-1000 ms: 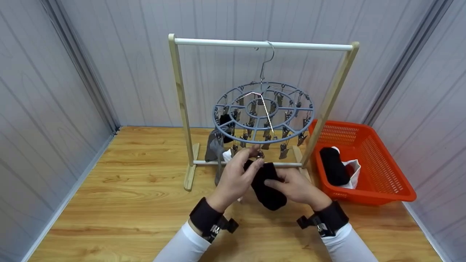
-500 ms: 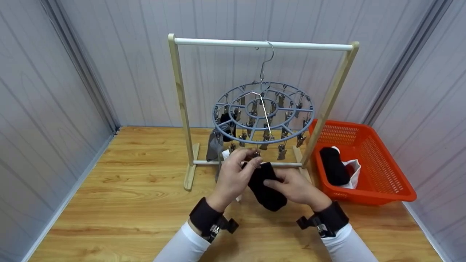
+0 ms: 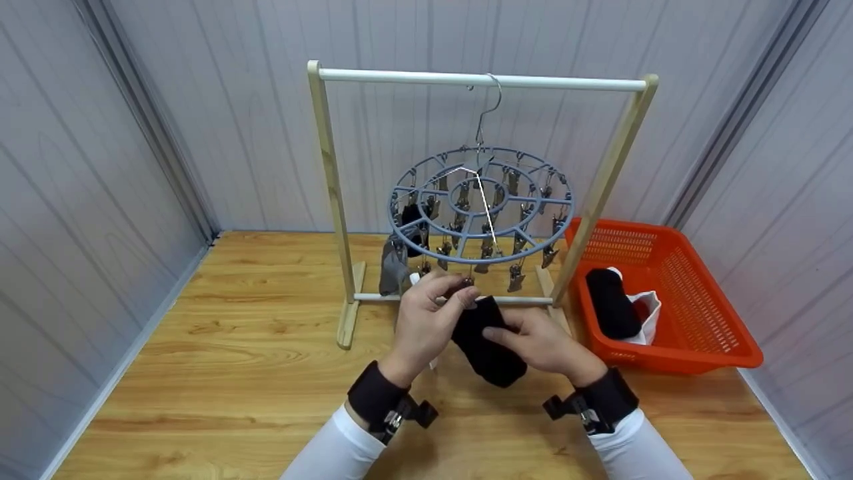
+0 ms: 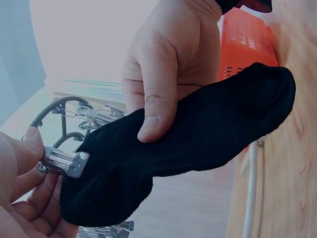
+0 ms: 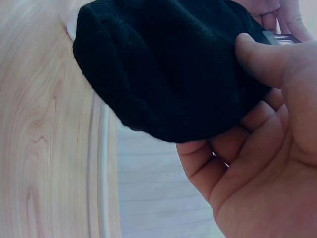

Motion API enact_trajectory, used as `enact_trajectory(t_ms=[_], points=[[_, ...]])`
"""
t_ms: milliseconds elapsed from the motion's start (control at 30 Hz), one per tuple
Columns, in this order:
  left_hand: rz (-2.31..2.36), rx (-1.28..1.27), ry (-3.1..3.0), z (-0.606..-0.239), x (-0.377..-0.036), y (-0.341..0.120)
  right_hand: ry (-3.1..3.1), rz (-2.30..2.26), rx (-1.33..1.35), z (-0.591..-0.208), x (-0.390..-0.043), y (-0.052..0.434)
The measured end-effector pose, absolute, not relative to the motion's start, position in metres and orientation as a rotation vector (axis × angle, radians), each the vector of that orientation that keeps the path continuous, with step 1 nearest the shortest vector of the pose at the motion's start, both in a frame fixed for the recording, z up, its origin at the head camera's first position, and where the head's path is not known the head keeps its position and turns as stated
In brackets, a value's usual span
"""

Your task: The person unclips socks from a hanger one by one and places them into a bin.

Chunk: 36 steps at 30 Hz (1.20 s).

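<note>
Held at a slant below the round hanger, a black sock (image 3: pixel 490 350) has its cuff toward my left hand and its toe toward the table. My right hand (image 3: pixel 543 340) pinches it, thumb in front and fingers behind. With thumb and fingers my left hand (image 3: pixel 426 317) pinches a metal clip (image 4: pixel 69 161); in the left wrist view the clip's end lies over the sock's cuff edge. The blue-grey round clip hanger (image 3: pixel 466 260) hangs from the rack's white bar (image 3: pixel 413 79), several metal clips dangling under it.
On the hanger's left side hang a grey sock (image 3: pixel 393 267) and a black piece (image 3: pixel 412 217). At the right, an orange basket (image 3: pixel 710 287) holds a black roll (image 3: pixel 610 303) and a white cloth item (image 3: pixel 648 317). The rack's wooden posts (image 3: pixel 331 180) flank the hanger.
My left hand has shifted slightly down and left at the clip, with the hanger turning a little. My right hand keeps its grip on the sock, almost unmoved.
</note>
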State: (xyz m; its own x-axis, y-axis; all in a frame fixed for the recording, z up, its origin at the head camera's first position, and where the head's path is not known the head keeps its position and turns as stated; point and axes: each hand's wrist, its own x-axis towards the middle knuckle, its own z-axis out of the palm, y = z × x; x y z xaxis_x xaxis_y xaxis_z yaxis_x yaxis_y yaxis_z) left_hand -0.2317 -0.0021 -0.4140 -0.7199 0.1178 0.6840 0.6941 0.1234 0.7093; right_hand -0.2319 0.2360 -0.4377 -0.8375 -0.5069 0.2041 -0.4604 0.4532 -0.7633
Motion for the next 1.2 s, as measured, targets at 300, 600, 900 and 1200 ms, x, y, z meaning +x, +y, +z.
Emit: enact_trajectory(t_ms=[300,600,900,1200], points=[[-1.617,-0.784,-1.933,-0.4144,-0.2327,-0.0021,2.636,-1.357,-0.881,-0.4375,-0.2317,0.2364],[-1.629,-0.772,-1.905,-0.4156,-0.2317,-0.0022,2.673,-1.318,-0.879,-0.4382,-0.2324,0.2362],[-1.609,-0.754,-1.861,-0.4139,-0.2312,-0.0029,2.646,-1.322,-0.842,-0.4371,-0.231,0.2377],[-1.605,-0.735,-1.874,-0.4119,-0.2304,-0.0042,2.72,-1.263,-0.817,-0.4425,-0.2377,0.2419]])
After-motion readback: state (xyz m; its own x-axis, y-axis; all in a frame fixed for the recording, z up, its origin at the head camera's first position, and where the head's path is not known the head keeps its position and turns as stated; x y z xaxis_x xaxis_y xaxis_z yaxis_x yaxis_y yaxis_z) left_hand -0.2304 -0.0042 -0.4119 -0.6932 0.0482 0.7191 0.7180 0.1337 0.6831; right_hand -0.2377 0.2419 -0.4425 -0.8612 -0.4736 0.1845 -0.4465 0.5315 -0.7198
